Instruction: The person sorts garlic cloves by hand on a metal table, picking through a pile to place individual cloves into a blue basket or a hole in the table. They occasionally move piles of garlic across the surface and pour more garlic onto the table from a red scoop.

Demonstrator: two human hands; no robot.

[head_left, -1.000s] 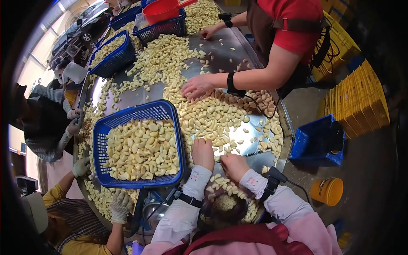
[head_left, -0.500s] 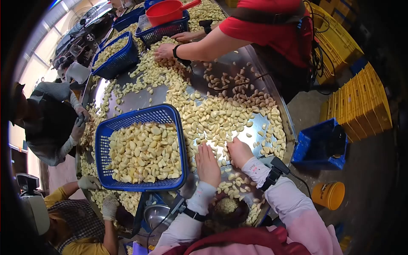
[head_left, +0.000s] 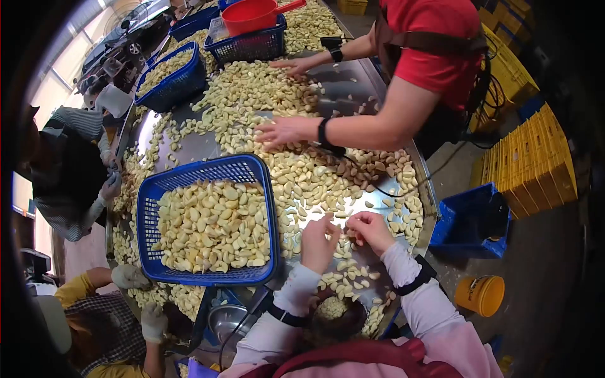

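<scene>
While the big silver metal table (head_left: 200, 146) gets cut off up top, the blue plastic mesh basket (head_left: 208, 276) sits beside my bare left hand (head_left: 319, 244), loosely curled. Bare right hand (head_left: 373, 233) is pinched narrow; can't tell if either's holding anything. Pale curved cloves (head_left: 214, 223) hide the basket's bottom, more lie around both hands.

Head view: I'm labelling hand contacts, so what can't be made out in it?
All in the head view:
- Anything pinched by the left hand or right hand: too small, and fingers cover it.
- The large blue basket's floor: hidden under cloves.
- The head of the co-worker in red: cut off by the top edge.
- The blue crate's inside: lost in shadow.
</scene>
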